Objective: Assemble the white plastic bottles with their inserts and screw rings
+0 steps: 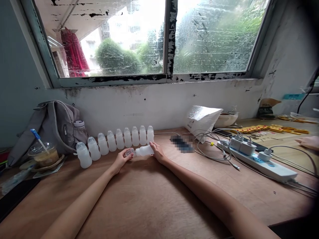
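Note:
My left hand [122, 160] is closed on a small clear cap [129, 152]. My right hand [158, 153] grips the base of a frosted white bottle [144, 151], which lies on its side just above the table. The bottle's neck points left at the cap, close to its open end; whether they touch is too small to tell. Behind my hands, several frosted bottles with clear caps [120, 139] stand upright in a row that runs from the left to the wall.
At the left are a grey backpack [58, 122] and an iced drink cup [44, 154]. To the right lie a white bag [203, 119], tangled cables and a power strip [279, 169]. Part of another person's hand [310, 142] shows at the right edge.

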{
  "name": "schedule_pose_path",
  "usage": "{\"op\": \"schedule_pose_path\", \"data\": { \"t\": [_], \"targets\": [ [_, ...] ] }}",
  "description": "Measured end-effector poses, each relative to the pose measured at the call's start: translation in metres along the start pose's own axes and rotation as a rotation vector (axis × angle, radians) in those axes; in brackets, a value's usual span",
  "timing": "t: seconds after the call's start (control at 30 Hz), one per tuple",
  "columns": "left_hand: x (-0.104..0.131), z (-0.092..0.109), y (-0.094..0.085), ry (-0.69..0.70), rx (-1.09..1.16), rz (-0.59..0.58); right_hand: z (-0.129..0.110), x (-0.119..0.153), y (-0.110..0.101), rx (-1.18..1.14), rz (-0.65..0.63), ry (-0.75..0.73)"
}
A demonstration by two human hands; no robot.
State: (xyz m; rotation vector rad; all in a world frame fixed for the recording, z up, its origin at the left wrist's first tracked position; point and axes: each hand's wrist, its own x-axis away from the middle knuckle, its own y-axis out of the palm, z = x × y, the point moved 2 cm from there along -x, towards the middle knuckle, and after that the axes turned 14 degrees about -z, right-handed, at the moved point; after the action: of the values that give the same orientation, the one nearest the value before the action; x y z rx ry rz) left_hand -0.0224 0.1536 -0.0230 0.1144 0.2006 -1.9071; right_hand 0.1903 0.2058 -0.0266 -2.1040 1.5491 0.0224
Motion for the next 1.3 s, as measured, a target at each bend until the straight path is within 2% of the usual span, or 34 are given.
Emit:
{"op": "schedule_pose_path", "data": {
  "t": [0.13,0.37,0.5,0.73,1.0,1.13,1.3],
  "targets": [
    [0.001,0.003,0.006,0.029,-0.079,-0.066,-0.005,0.004,0.000,0.031,0.024,-0.025],
    [0.001,0.006,0.013,0.073,-0.114,-0.066,-0.014,0.009,-0.001,0.066,0.054,-0.092],
    [0.002,0.009,0.022,0.091,-0.092,-0.045,-0.016,0.012,-0.001,0.074,0.070,-0.127],
    [0.008,0.012,0.029,0.223,-0.318,0.039,-0.020,0.016,0.000,0.084,0.084,-0.173],
    [0.021,0.026,0.036,0.349,-0.463,0.080,-0.023,0.021,0.006,0.076,0.098,-0.195],
    [0.018,0.021,0.032,0.305,-0.351,0.082,-0.025,0.022,0.008,0.063,0.070,-0.171],
    [0.007,0.009,0.020,0.175,0.081,0.190,-0.026,0.021,0.014,0.045,-0.095,-0.106]
  ]
}}
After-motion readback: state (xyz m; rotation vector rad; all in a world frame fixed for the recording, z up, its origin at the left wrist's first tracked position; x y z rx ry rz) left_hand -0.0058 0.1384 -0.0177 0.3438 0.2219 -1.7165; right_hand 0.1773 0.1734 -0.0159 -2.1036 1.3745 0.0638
